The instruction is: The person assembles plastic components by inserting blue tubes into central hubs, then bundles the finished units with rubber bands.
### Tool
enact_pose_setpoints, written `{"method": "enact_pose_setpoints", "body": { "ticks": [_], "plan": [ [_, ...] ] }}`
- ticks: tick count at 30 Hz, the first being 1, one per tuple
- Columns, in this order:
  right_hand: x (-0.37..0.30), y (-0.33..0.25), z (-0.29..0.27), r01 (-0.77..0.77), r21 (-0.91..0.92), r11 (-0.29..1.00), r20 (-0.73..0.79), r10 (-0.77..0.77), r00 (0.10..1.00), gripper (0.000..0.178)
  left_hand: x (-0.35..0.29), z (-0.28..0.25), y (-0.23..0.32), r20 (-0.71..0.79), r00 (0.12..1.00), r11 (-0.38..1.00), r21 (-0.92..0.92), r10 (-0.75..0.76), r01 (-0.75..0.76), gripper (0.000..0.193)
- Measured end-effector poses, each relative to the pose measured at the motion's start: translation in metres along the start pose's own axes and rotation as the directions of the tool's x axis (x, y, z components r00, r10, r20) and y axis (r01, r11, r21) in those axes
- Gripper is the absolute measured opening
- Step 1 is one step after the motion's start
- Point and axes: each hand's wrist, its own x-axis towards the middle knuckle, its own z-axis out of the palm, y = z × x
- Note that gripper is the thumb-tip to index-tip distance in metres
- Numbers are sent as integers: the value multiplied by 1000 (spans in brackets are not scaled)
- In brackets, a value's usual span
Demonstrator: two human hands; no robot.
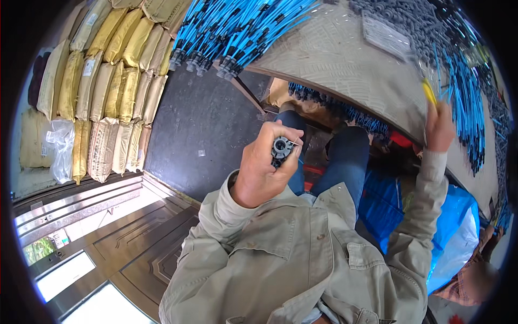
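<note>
My left hand (261, 167) is closed around a round grey-black plastic fitting (280, 146) with a ridged, hollow end. It is held up in front of my chest, above my knees. More dark pieces seem to show under it between the fingers. Farther right, my right hand (441, 128) is raised beside the table edge, closed on a yellow-handled tool (429, 92). The tool's far end is blurred, so its kind does not show. Beyond it lies a bundle of blue rods with black ends (467, 108).
A table (329, 48) curves ahead of me, bearing blue rods (237, 32), a heap of grey fittings (399, 13) and a clear flat packet (386, 35). Stacked sacks (102, 92) line the left. A blue bag (456, 227) is at my right, near another person in a plaid sleeve (464, 283).
</note>
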Motion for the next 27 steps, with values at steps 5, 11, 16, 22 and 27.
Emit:
{"method": "enact_pose_setpoints", "body": {
  "ticks": [5,11,16,22,27],
  "plan": [
    [-53,-96,-28,-308,938,160,306,35,951,12,6,2,0,3,1000,998,-51,-27,27,22],
    [-20,-155,-48,129,719,683,115,-300,947,16,6,-1,1,-28,999,999,14,35,-35,21],
    [-8,-147,-36,633,36,774,-241,-608,757,32,3,0,8,-23,1000,1000,-10,3,-3,21],
    [0,-150,-34,663,-217,716,-314,-695,647,35,-1,3,5,-21,1000,1000,24,16,-15,24],
    [-2,-149,-26,646,-288,707,-385,-703,598,34,-1,6,6,-50,997,998,23,55,-54,26]
  ]
}}
